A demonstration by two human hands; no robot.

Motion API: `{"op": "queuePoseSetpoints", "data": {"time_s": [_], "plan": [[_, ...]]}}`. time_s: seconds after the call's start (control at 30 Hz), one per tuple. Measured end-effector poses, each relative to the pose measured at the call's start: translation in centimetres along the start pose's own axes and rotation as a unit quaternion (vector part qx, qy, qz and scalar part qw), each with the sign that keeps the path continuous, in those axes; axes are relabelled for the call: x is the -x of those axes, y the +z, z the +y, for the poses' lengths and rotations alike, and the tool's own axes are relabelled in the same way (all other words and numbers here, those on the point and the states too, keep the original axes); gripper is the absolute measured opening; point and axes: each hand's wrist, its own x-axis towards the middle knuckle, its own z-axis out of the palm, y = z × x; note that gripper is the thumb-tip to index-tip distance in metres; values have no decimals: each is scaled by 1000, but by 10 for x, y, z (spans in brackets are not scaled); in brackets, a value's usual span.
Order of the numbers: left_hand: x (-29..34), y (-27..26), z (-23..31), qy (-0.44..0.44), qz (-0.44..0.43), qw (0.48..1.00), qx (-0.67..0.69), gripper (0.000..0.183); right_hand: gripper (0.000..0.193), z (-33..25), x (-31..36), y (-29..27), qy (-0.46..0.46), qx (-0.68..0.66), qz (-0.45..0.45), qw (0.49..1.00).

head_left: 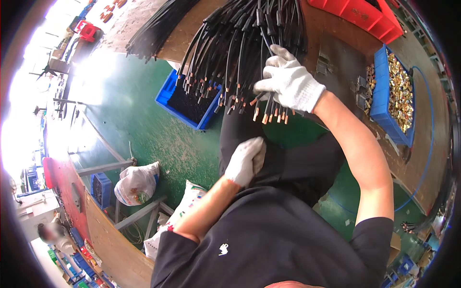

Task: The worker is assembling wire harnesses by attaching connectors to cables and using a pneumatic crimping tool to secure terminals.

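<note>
A thick bundle of black cables hangs over the workbench edge toward me, with bare copper ends at the tips. My right hand, in a white glove, is among the cables on the right side of the bundle. Its fingers are closed around a black cable whose copper end shows below them. Over my dark trousers, my left hand is also gloved in white, its fingers curled in. Whatever it may hold is hidden. The left hand is apart from the bundle.
On the bench at right stands a blue bin full of brass-coloured metal pieces; a red bin is farther back. Small black parts fill a blue crate below the bundle. A white plastic bag is near a metal frame at left.
</note>
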Motion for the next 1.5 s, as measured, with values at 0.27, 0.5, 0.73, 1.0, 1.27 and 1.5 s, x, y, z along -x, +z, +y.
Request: {"op": "queuePoseSetpoints", "data": {"time_s": [0.27, 0.5, 0.73, 1.0, 1.27, 1.5], "plan": [[-43, -155, 90, 86, 220, 919, 317, 30, 31, -11, 3, -13, 17, -97, 78, 992], [-11, -95, 123, 293, 409, 852, -142, 30, 14, -5, -1, -1, 41, -141, 95, 985], [-27, 28, 150, 240, 367, 657, -613, 61, 27, -18, -16, -9, 12, -47, 51, 998], [-44, 22, 155, 244, 339, 578, -701, 39, 34, -21, -27, 1, 81, -53, 128, 987], [-40, 30, 158, 268, 301, 698, -592, 37, 57, -11, -38, 4, 12, 2, 161, 987], [-64, 31, 114, 187, 190, 941, -210, 30, 53, -1, -49, 15, -7, 87, 101, 991]]}}
